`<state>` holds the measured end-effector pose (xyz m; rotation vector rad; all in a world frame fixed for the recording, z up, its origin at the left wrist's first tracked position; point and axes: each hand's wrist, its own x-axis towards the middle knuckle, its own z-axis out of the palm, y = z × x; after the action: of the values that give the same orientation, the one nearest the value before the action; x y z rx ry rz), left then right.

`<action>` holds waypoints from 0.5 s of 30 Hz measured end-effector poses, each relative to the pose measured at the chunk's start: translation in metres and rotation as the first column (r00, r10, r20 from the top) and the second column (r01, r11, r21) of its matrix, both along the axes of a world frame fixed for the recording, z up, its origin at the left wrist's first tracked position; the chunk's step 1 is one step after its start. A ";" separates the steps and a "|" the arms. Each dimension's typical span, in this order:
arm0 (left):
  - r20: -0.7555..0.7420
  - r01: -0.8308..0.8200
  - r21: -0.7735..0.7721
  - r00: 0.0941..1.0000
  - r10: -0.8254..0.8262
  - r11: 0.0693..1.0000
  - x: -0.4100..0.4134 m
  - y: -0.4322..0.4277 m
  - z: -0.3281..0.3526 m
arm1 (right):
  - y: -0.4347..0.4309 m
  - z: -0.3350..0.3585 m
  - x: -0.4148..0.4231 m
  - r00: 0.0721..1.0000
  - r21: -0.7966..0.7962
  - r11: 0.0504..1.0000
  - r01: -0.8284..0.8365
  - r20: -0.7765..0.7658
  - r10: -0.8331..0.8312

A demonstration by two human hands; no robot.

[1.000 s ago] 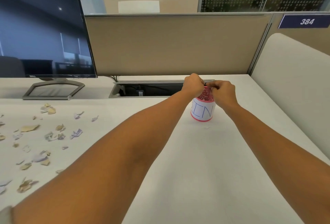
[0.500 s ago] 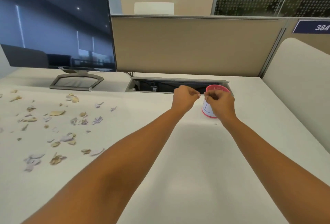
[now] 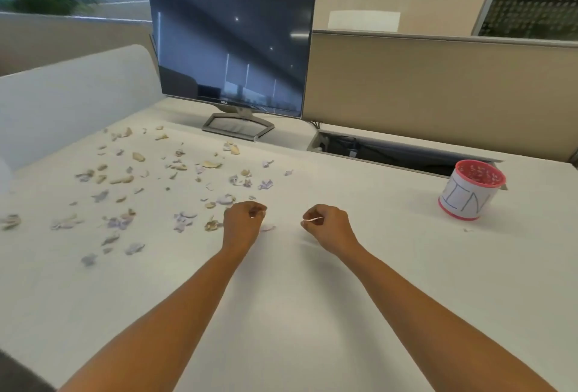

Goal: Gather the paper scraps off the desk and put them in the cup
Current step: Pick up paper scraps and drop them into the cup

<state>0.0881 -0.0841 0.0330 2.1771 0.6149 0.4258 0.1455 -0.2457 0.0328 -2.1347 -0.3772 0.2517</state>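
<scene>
Several tan and pale purple paper scraps [image 3: 175, 185] lie scattered over the left half of the white desk [image 3: 312, 297]. The cup [image 3: 459, 200], pink-rimmed with a white label and blue letters, stands at the far right with scraps inside. My left hand [image 3: 244, 224] hovers at the near edge of the scraps, fingers curled, and a tiny white bit shows at its fingertips. My right hand [image 3: 330, 227] is level with it, a little to the right, and pinches a thin white paper sliver [image 3: 312, 220]. One pale scrap [image 3: 268, 228] lies just right of my left hand.
A dark monitor [image 3: 231, 47] on a grey stand sits at the back. A cable slot [image 3: 391, 150] opens in the desk behind the cup. Beige partitions close off the back, and a white divider [image 3: 78, 94] the left. A tiny scrap [image 3: 467, 230] lies before the cup.
Both hands have left the cup and moved left and nearer, to the edge of the scraps, and have drawn apart. The view has turned left.
</scene>
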 end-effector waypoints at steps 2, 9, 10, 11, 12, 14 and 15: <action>0.017 -0.077 0.028 0.997 0.076 0.997 -0.017 0.021 -0.008 | 0.019 -0.004 -0.006 0.996 -0.071 0.994 -0.088 0.004 0.089; -0.188 0.085 0.304 0.982 -0.028 0.949 -0.043 0.059 -0.028 | 0.072 -0.016 -0.018 0.922 -0.347 0.868 -0.355 0.023 0.386; -0.229 0.119 0.319 0.972 -0.045 0.940 -0.043 0.061 -0.029 | 0.078 -0.017 -0.020 0.911 -0.377 0.847 -0.375 0.020 0.413; -0.265 0.145 0.327 0.963 -0.057 0.934 -0.044 0.062 -0.030 | 0.083 -0.018 -0.021 0.902 -0.402 0.830 -0.387 0.023 0.432; -0.297 0.175 0.337 0.952 -0.071 0.925 -0.043 0.063 -0.030 | 0.088 -0.020 -0.021 0.894 -0.421 0.817 -0.395 0.029 0.447; -0.364 0.245 0.366 0.925 -0.104 0.898 -0.042 0.063 -0.032 | 0.096 -0.023 -0.024 0.875 -0.452 0.790 -0.415 0.040 0.483; -0.391 0.271 0.369 0.913 -0.116 0.889 -0.042 0.063 -0.033 | 0.099 -0.024 -0.025 0.864 -0.474 0.772 -0.423 0.048 0.502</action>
<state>0.0464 -0.0209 -0.0001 2.7346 0.5202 0.0408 0.1205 -0.1469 0.0085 -2.4976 -1.0481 0.4775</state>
